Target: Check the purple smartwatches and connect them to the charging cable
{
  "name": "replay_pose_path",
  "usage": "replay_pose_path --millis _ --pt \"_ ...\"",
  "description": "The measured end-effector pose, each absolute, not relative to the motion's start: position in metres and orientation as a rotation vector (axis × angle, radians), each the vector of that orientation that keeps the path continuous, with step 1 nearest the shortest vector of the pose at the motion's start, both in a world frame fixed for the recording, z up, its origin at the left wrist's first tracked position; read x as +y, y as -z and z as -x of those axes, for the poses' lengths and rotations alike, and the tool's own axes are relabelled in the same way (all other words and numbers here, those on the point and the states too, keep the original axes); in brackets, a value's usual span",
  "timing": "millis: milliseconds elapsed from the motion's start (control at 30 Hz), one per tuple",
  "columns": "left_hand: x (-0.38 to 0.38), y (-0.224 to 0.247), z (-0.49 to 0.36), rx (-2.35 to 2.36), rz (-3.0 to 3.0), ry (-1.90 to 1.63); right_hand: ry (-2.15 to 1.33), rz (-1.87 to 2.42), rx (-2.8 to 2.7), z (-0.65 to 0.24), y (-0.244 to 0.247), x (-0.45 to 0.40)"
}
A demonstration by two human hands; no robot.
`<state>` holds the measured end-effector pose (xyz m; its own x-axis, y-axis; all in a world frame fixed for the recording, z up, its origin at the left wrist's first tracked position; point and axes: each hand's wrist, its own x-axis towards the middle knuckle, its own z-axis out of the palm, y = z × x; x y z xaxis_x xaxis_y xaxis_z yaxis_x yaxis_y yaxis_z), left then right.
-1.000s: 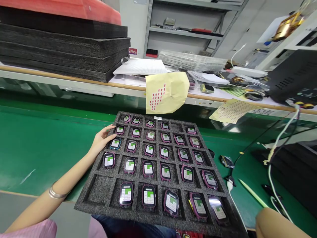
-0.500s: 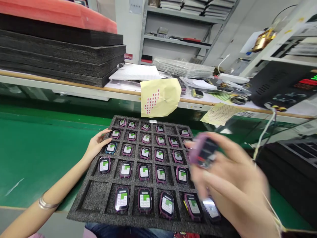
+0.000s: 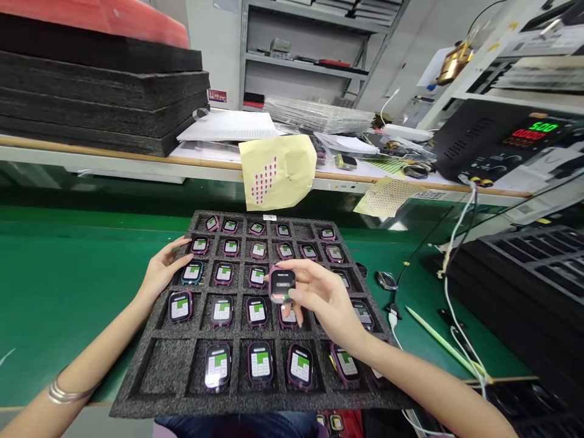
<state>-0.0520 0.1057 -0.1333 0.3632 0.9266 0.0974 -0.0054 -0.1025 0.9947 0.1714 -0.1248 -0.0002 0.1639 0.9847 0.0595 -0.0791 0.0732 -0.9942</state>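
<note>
A black foam tray [image 3: 165, 367] lies in front of me, with small purple-framed smartwatches [image 3: 260, 362] in most of its square compartments. Their lit screens show green and white. One blue-framed smartwatch [image 3: 192, 272] sits near the tray's left side. My left hand [image 3: 163, 269] grips the tray's left edge, its thumb on top by that blue one. Over the middle of the tray, my right hand [image 3: 329, 299] holds a smartwatch [image 3: 281, 285] between thumb and fingers, its dark screen facing me. That hand and forearm hide some compartments on the right.
A smartwatch on a cable [image 3: 386, 280] and a light green stick [image 3: 444, 342] lie right of the tray on the green mat [image 3: 82, 267]. Black trays [image 3: 524, 292] are stacked farther right. A power supply [image 3: 502, 143] and stacked black foam [image 3: 100, 103] stand on the shelf.
My right hand has brought the held smartwatch leftward from the tray's right side to over its middle. My left hand keeps its place on the tray edge. The camera view has shifted slightly.
</note>
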Motion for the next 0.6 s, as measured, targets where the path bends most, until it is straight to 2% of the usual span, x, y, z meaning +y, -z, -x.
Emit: replay_pose_path --millis 600 --pt "0.1 0.122 0.05 0.962 -1.393 -0.982 -1.117 1.151 -1.047 -0.168 0.008 -0.126"
